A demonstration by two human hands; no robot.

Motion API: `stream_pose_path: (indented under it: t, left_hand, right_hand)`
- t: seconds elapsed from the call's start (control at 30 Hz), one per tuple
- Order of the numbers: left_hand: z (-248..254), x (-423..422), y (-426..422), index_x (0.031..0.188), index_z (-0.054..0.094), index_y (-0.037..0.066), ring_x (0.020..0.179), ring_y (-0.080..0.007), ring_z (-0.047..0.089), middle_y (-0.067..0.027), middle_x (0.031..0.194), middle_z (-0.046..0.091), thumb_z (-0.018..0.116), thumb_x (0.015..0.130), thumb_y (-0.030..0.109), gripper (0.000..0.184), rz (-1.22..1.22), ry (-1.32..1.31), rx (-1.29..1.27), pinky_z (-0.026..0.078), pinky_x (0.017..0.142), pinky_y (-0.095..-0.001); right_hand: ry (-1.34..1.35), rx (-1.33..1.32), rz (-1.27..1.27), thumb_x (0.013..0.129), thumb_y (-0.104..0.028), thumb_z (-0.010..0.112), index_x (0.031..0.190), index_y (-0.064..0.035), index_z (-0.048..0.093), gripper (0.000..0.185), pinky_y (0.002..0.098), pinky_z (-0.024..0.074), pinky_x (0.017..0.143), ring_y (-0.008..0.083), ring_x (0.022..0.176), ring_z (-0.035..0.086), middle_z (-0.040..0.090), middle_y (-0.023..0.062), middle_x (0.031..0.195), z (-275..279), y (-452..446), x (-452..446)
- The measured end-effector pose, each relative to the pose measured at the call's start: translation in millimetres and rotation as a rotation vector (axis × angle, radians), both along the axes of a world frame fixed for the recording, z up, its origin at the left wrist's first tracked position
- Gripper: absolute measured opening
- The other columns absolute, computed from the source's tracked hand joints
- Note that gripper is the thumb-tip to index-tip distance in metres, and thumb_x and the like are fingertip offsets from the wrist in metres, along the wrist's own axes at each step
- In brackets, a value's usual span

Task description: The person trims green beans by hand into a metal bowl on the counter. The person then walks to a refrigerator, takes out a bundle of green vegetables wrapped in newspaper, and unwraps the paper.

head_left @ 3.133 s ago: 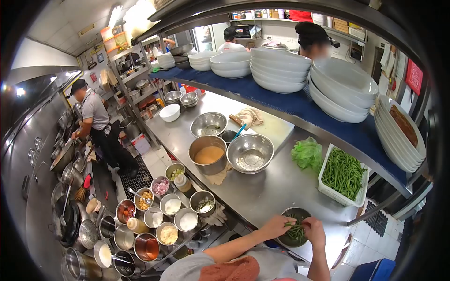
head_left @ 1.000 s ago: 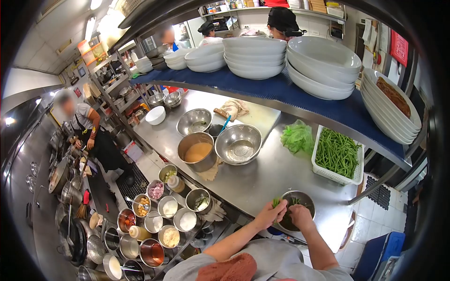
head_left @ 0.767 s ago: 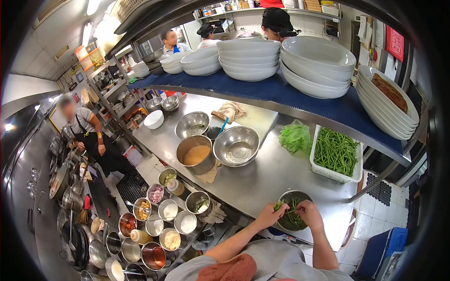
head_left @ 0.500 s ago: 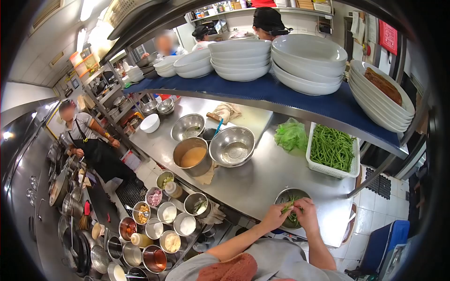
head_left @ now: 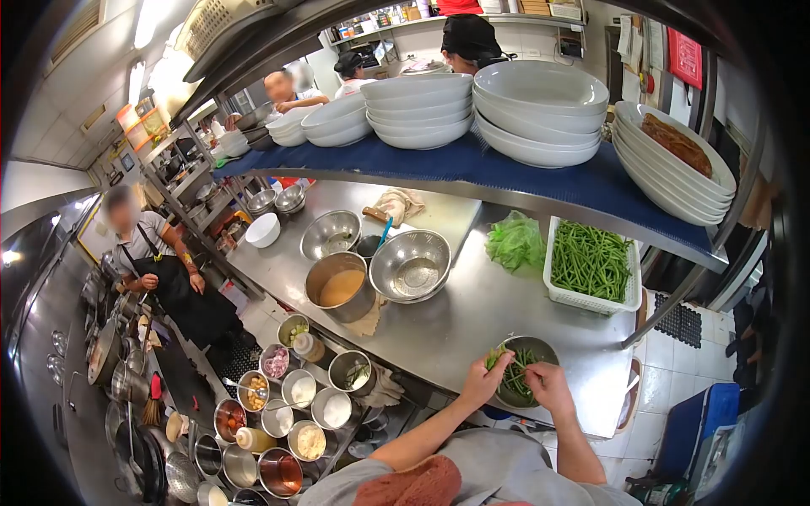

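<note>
A steel bowl [head_left: 540, 347] with cut green beans [head_left: 516, 384] in it stands near the front edge of the steel counter [head_left: 472, 325]. Over its left rim, my left hand [head_left: 484, 374] is closed round a small bunch of green beans [head_left: 496, 356]. My right hand [head_left: 548, 385] is at the bowl's right side, its fingers pinched together at a thin green bean. Behind the bowl, a white basket [head_left: 592, 302] holds many whole beans, and a green plastic bag [head_left: 515, 242] lies to its left.
Left of the bowl stand a perforated bowl [head_left: 411, 266] and a pot of orange-brown liquid [head_left: 340, 288]. Ingredient containers [head_left: 310, 392] line the lower left. A raised shelf [head_left: 456, 169] with stacked white bowls [head_left: 540, 114] crosses above. A person in an apron [head_left: 177, 278] stands at the left.
My hands, together over the bowl half a second ago, are now apart, left hand at the left rim, right hand at the right. The view has shifted, and the person at the left has turned.
</note>
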State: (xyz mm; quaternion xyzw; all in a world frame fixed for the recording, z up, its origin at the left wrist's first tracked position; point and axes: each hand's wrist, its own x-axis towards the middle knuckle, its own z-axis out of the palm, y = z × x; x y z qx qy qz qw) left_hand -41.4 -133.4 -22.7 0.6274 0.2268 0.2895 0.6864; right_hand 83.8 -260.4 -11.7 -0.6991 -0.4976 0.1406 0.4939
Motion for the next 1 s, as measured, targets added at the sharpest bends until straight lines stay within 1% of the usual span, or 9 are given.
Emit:
stream_pose_path:
  t: [0.13,0.2,0.3,0.43,0.57,0.73,0.8,0.87,1.0]
  left_hand:
    - [10,-4,2,0.100,0.064,0.003,0.048,-0.0035,0.035,0.0052,0.056,0.043,0.048,0.100,0.025,0.026,-0.075,-0.148,-0.414,0.030,0.046,-0.0216]
    - [11,-5,3,0.099,0.063,0.004,0.047,-0.0037,0.034,0.0044,0.055,0.043,0.047,0.100,0.025,0.026,-0.097,-0.222,-0.608,0.030,0.046,-0.0215]
    - [0,-6,14,0.098,0.062,0.004,0.047,-0.0049,0.035,0.0029,0.054,0.044,0.047,0.100,0.024,0.025,-0.082,-0.306,-0.724,0.031,0.048,-0.0216]
    - [-8,-12,25,0.101,0.059,0.001,0.058,-0.0143,0.050,-0.0023,0.063,0.054,0.050,0.097,0.019,0.021,-0.027,0.020,-0.018,0.042,0.058,-0.0284]
    - [-19,-9,8,0.107,0.056,-0.002,0.084,-0.0344,0.063,-0.0163,0.088,0.065,0.057,0.088,0.009,0.022,-0.140,0.088,0.613,0.048,0.076,-0.0407]
    - [-16,-12,8,0.111,0.054,-0.001,0.095,-0.0417,0.057,-0.0224,0.099,0.061,0.061,0.082,0.007,0.031,-0.285,0.203,0.655,0.045,0.083,-0.0474]
    - [-13,-14,10,0.108,0.056,-0.001,0.093,-0.0423,0.057,-0.0225,0.097,0.062,0.061,0.082,0.008,0.028,-0.298,0.224,0.687,0.045,0.082,-0.0483]
    - [-3,-14,11,0.107,0.057,-0.002,0.092,-0.0424,0.058,-0.0226,0.097,0.062,0.061,0.082,0.009,0.028,-0.327,0.240,0.676,0.045,0.082,-0.0485]
    - [-7,-9,11,0.098,0.058,0.000,0.081,-0.0424,0.058,-0.0213,0.085,0.062,0.060,0.086,0.014,0.018,-0.343,0.199,0.667,0.046,0.073,-0.0489]
  right_hand:
    - [0.024,0.059,0.021,0.085,-0.005,0.055,0.083,0.0043,0.064,0.013,0.0311,0.0469,0.056,0.0198,0.058,0.059,0.062,0.0116,0.067,-15,6,-6]
    - [0.675,0.080,-0.013,0.088,-0.008,0.053,0.086,0.0024,0.063,0.014,0.0254,0.0453,0.054,0.0142,0.054,0.054,0.056,0.0064,0.062,-33,6,-5]
    - [0.992,0.310,-0.108,0.087,-0.005,0.055,0.095,0.0005,0.060,0.011,0.0210,0.0438,0.056,0.0106,0.057,0.051,0.055,0.0033,0.067,-41,3,4]
    - [0.227,0.060,-0.161,0.085,0.003,0.058,0.125,-0.0025,0.052,0.040,0.0248,0.0479,0.067,0.0154,0.075,0.058,0.059,0.0051,0.091,-22,-7,12]
    - [0.097,0.083,-0.202,0.085,0.002,0.057,0.123,-0.0023,0.055,0.039,0.0303,0.0494,0.073,0.0238,0.079,0.061,0.062,0.0112,0.091,8,-3,-2]
    - [-0.153,-0.212,0.008,0.084,0.000,0.059,0.092,0.0047,0.064,0.010,0.0376,0.0480,0.067,0.0356,0.072,0.061,0.062,0.0200,0.081,20,-4,-4]
    - [-0.229,-0.104,0.049,0.085,0.000,0.059,0.085,0.0060,0.062,0.007,0.0349,0.0466,0.059,0.0282,0.062,0.060,0.062,0.0159,0.074,4,-5,0]
    - [0.173,-0.162,0.014,0.086,0.000,0.058,0.084,0.0065,0.061,0.007,0.0297,0.0445,0.054,0.0173,0.057,0.058,0.060,0.0103,0.071,-11,-9,2]
    - [0.304,-0.084,0.026,0.088,-0.002,0.056,0.082,0.0042,0.061,0.010,0.0236,0.0382,0.047,0.0080,0.052,0.051,0.057,0.0039,0.066,-17,-6,3]
